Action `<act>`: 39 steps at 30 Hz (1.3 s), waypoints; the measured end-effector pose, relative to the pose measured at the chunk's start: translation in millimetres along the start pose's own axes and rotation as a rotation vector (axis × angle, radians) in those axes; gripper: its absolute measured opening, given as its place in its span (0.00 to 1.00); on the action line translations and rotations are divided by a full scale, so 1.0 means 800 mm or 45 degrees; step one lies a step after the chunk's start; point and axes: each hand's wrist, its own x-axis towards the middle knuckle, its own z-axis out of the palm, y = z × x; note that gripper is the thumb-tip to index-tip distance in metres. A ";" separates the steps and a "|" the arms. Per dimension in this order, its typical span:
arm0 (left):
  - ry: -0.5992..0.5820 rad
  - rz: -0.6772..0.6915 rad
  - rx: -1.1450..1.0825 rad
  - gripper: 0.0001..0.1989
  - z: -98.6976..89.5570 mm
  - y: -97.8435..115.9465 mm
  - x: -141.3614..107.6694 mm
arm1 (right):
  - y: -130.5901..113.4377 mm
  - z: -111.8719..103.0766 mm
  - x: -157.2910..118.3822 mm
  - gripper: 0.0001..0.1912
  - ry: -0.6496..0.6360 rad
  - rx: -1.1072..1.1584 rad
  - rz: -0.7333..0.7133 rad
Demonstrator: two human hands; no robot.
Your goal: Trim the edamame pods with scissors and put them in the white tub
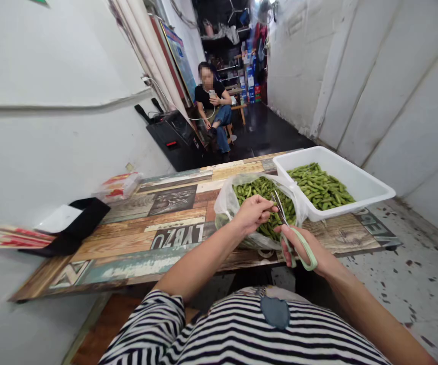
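Plank-patterned multicoloured worktop [128, 235]: crumpled translucent plastic bag [226, 198] of curved green pods [255, 187] near the front edge; smooth white rectangular plastic tray [363, 177], also holding pods, at the right edge; red-printed clear packet [120, 187] toward the far left corner. Right hand's [320, 248] grip clamped on green-handled metal scissors [307, 248]; left hand [252, 213] pinched together at their blades, contents indiscernible.

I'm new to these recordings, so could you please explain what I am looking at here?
There is no machine: the bare hands belong to a person wearing the camera on their head, looking forward and down. On the patterned table stand a plastic bag and a white tub, both holding green pods. The right hand holds green-handled scissors, blades up over the bag. The left hand has its fingertips beside the blades; what they pinch is too small to tell. Another person sits beyond.
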 end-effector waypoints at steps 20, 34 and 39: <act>-0.101 0.668 1.772 0.08 0.005 0.082 0.096 | 0.030 -0.025 -0.023 0.24 -0.027 0.453 0.210; -0.064 0.486 1.776 0.10 -0.064 0.021 0.052 | 0.017 -0.009 -0.018 0.24 -0.001 0.151 0.160; 0.015 0.295 1.058 0.12 -0.044 0.019 0.020 | 0.001 -0.008 -0.016 0.24 -0.092 0.095 0.106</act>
